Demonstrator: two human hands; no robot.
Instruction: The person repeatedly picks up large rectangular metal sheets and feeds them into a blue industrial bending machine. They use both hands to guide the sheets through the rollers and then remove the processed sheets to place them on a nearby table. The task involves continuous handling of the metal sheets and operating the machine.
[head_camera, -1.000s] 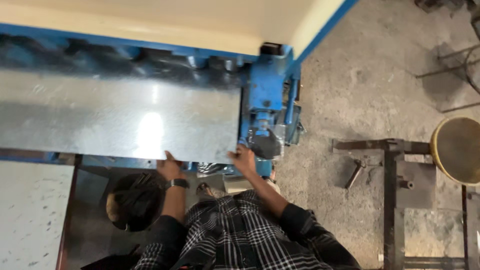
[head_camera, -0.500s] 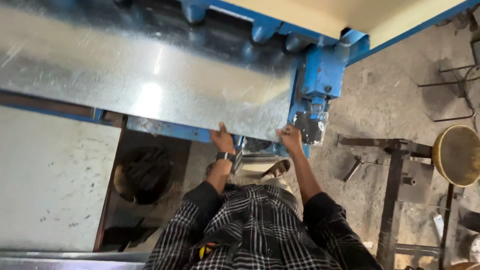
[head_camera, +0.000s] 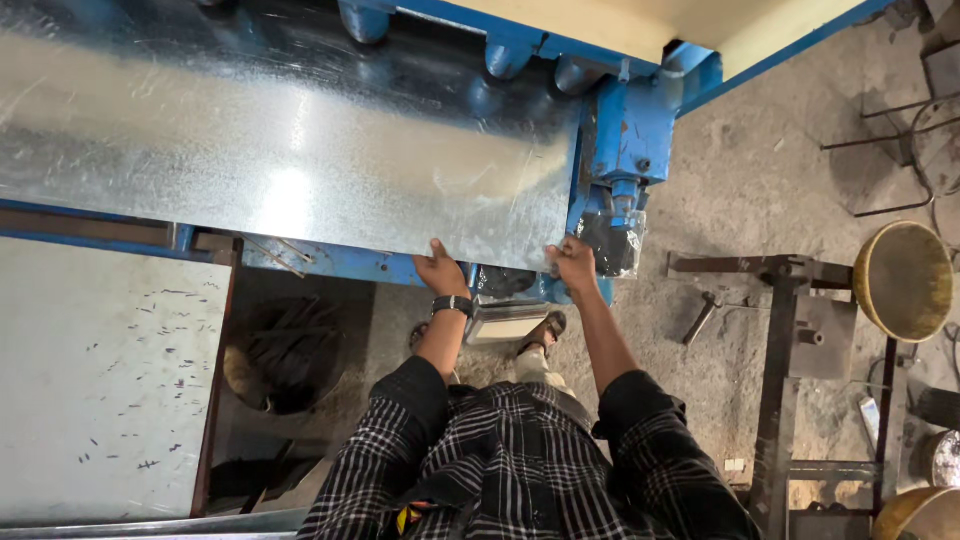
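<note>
**Both hands on near edge of galvanised sheet at blue machine**

While I stand at the blue machine (head_camera: 632, 130), the galvanised steel sheet (head_camera: 300, 170) lies flat across its bed, reaching from the left of the view to the machine's right-hand housing. My left hand (head_camera: 440, 270) grips the near edge of the sheet, fingers on top, well in from the right corner; a dark watch (head_camera: 452, 305) sits on that wrist. My right hand (head_camera: 575, 262) grasps the same edge at the near right corner, just beside the housing. Both grips are closed on the sheet. Bright glare marks the sheet's middle.

Lower left: a second pale metal sheet (head_camera: 100, 380), speckled with dark marks. Beside it, a dark round bin (head_camera: 285, 355). On the concrete floor to the right: a rusty steel stand (head_camera: 780, 350), a round stool (head_camera: 903, 280) near it, and a hammer (head_camera: 700, 318) between stand and machine.
</note>
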